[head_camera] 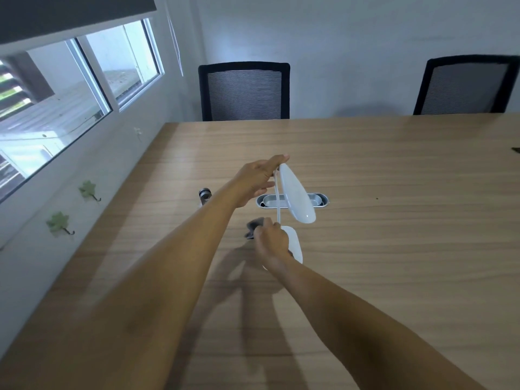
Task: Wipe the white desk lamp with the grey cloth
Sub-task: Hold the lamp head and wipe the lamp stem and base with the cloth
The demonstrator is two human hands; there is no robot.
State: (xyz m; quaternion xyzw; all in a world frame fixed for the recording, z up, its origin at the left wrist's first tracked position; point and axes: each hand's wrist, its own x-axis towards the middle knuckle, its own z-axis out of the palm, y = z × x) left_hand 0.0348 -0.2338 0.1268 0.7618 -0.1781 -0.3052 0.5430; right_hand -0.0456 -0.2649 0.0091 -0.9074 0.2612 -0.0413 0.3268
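Observation:
The white desk lamp [295,192] stands on the wooden table [380,249], its oval head tilted over a thin stem and an oval base. My left hand [257,178] holds the far upper end of the lamp head, fingers stretched along it. My right hand [271,239] is closed on the grey cloth [254,226] low at the stem, just above the base. The hand covers part of the base, and most of the cloth is hidden in the fist.
A metal cable tray [319,200] is set into the table behind the lamp. A small grey cylindrical object [204,194] stands left of it. Two black mesh chairs [244,91] sit at the far edge. Wall and windows run along the left.

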